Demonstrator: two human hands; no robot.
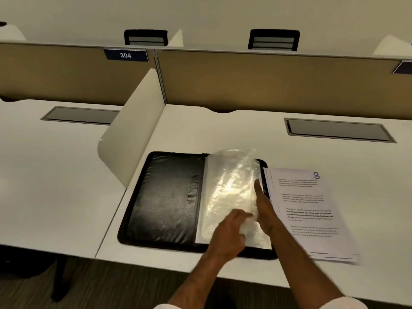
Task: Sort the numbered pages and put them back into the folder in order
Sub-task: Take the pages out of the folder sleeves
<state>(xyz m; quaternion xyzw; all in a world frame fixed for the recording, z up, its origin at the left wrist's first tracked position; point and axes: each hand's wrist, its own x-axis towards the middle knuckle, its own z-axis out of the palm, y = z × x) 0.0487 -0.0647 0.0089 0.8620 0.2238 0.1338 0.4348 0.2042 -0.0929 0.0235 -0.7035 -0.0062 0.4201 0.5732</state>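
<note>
A black zip folder (165, 197) lies open on the white desk, its left inner cover bare. Clear plastic sleeves (231, 186) on its right half are lifted and blurred. My left hand (229, 233) pinches the lower edge of a sleeve. My right hand (265, 208) has straight fingers lying flat along the sleeves' right edge. To the right of the folder lies a stack of printed pages (310, 215); the top page has a handwritten 8 in its upper right corner.
A white divider panel (131, 141) stands just left of the folder. A grey cable hatch (338, 130) is set into the desk (223, 130) behind the pages. A tan partition runs along the back. The desk's front edge is near my forearms.
</note>
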